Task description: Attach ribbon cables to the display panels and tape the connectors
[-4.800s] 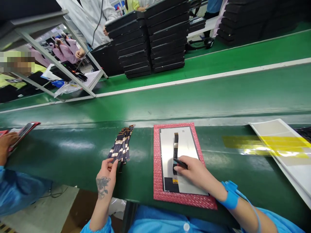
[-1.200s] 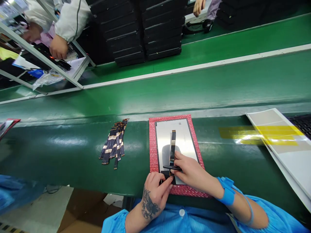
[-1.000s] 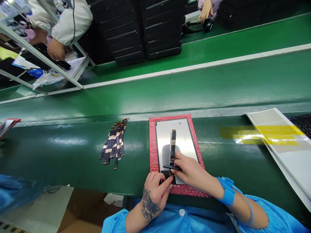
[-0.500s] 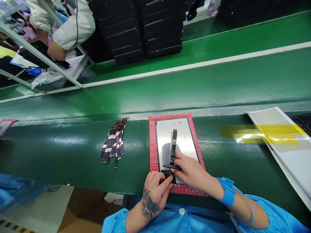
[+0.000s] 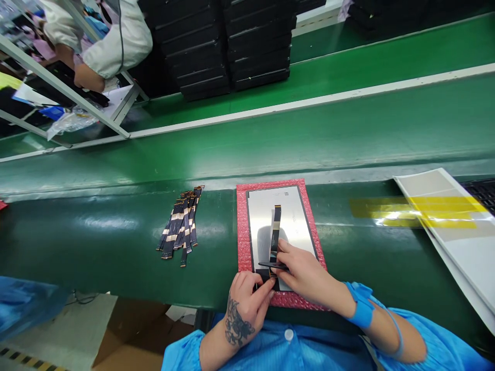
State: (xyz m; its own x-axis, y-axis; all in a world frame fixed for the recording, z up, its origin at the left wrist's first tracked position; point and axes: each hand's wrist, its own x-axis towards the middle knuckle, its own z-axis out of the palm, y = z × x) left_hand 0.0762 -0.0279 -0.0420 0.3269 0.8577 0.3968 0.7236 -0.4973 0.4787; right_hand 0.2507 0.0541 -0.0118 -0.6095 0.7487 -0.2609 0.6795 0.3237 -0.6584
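Observation:
A grey display panel (image 5: 297, 221) lies face down on a red bubble-wrap mat (image 5: 243, 226) at the near edge of the green bench. A dark flex cable (image 5: 276, 229) runs lengthwise down its middle. My right hand (image 5: 305, 275) pinches a thin black tool (image 5: 273, 266) and presses it across the cable's lower end. My left hand (image 5: 249, 301) has its fingers curled, fingertips pressing the panel's near edge beside the cable. A blue wrist strap (image 5: 361, 312) is on my right wrist.
A fanned pile of several loose flex cables (image 5: 181, 226) lies left of the mat. White sheets with yellow film (image 5: 444, 211) lie at the right. Stacked black trays (image 5: 232, 46) stand beyond the conveyor belt (image 5: 270, 144). Another person in a white coat (image 5: 116, 36) works at the far left.
Since 4.8 s ago my left hand left the loose cable pile and came to the panel's near edge. My right hand moved the tool down to the cable's lower end. In the last second both hands hold still.

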